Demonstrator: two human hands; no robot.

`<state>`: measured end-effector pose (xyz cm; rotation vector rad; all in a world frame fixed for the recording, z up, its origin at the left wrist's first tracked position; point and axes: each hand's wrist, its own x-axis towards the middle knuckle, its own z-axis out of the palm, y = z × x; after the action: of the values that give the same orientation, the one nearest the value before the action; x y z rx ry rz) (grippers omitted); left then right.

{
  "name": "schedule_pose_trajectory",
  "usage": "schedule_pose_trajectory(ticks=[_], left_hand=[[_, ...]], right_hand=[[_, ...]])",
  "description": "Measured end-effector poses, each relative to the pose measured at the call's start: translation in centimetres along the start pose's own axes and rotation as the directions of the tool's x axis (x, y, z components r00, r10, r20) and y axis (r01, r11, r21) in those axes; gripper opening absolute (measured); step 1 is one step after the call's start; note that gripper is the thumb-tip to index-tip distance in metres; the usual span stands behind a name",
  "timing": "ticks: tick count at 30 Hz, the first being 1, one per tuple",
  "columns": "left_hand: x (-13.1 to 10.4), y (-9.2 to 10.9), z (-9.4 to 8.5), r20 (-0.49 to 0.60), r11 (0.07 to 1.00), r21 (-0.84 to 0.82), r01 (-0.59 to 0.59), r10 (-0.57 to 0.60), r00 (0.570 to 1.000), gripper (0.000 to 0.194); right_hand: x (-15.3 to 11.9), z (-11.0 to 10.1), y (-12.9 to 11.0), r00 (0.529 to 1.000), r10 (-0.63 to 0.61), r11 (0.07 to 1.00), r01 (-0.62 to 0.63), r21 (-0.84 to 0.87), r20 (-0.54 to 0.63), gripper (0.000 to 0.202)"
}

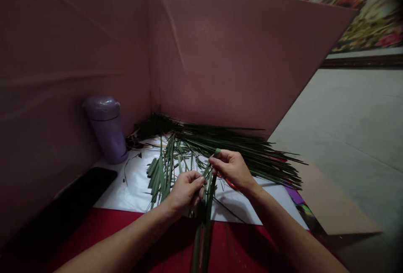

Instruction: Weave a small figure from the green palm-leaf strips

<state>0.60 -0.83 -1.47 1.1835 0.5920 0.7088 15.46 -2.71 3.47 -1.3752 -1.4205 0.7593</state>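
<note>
Person's L hand (pixel 189 187) & R hand (pixel 233 167) nr each other, each pinching green leaf strips (pixel 208 218) btwn thumb & fingers. Strips are held up over the white sheet (pixel 137 199), approx. mid front edge, w/ long ends hanging past that edge, above the red desk (pixel 151 243). Loose leaf pcs (pixel 155 176) lie left of L hand, in sheet's left half. Big bundle of long dark leaves (pixel 226 136) runs along sheet's back edge, tips out past its right edge. Red loop (pixel 231 184) partly hidden behind R hand. Purple tumbler (pixel 108 136) stands at sheet's left edge, twd the back; flat black thing (pixel 86 187) lies nr its front left corner. Pink panels (pixel 226 59) stand behind & to left.
</note>
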Motion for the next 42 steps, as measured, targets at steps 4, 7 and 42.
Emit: schedule_pose_trajectory(ticks=[4,7,42], left_hand=[[-0.1,-0.1,0.2,-0.014,0.999,0.051,0.003,-0.002,1.000,0.030],[-0.1,-0.2,0.1,-0.002,1.000,0.019,0.013,-0.013,1.000,0.029],[0.2,0.6,-0.7,-0.162,0.988,-0.155,-0.024,-0.001,0.987,0.024]], right_hand=[[0.2,0.5,-0.6,0.980,-0.127,0.899,0.047,-0.436,-0.156,0.028],[0.1,0.7,-1.4,0.965,-0.209,0.793,0.071,-0.605,-0.161,0.032],[-2.8,-0.6,1.8,0.925,-0.114,0.977,0.037,-0.212,-0.362,0.025]])
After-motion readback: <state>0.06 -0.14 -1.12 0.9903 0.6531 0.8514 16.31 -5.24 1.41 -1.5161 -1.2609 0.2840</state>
